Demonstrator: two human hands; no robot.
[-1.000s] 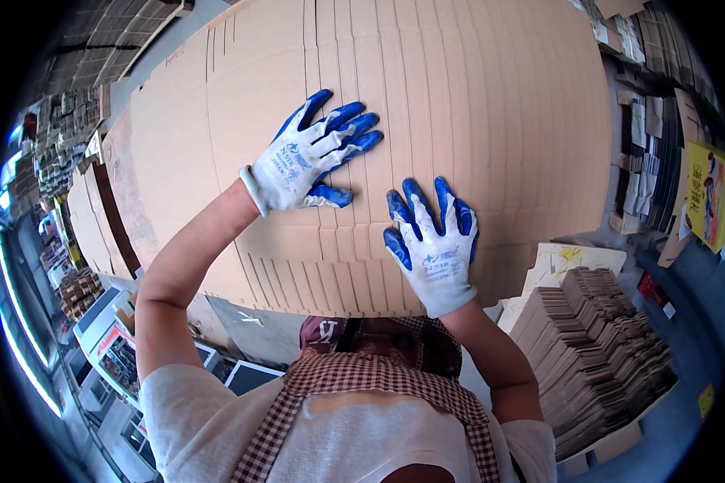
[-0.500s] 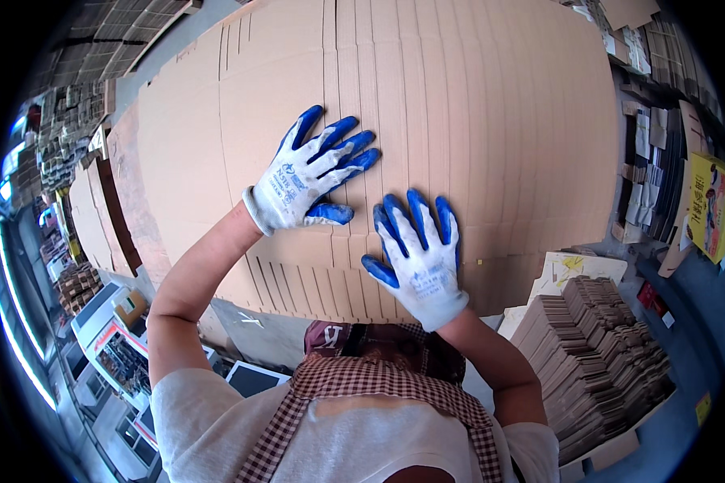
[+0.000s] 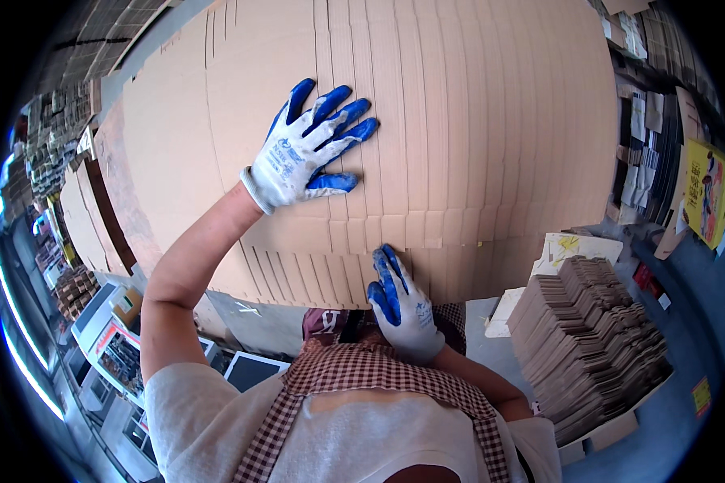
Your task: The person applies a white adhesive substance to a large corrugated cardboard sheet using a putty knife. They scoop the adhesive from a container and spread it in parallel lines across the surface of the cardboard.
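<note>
Blue-and-white gloves (image 3: 286,173), two, left hand (image 3: 310,145) splayed on overlapping cardboard sheets (image 3: 475,129), right hand (image 3: 407,310) touching them, grip unclear

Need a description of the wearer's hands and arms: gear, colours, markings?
Left hand and right hand: matching gloves, white backs with small blue print, blue coating on the fingers, pale cuffs at the wrists. Forearms bare; short light-grey sleeves on the upper arms. No cables visible on either arm.
</note>
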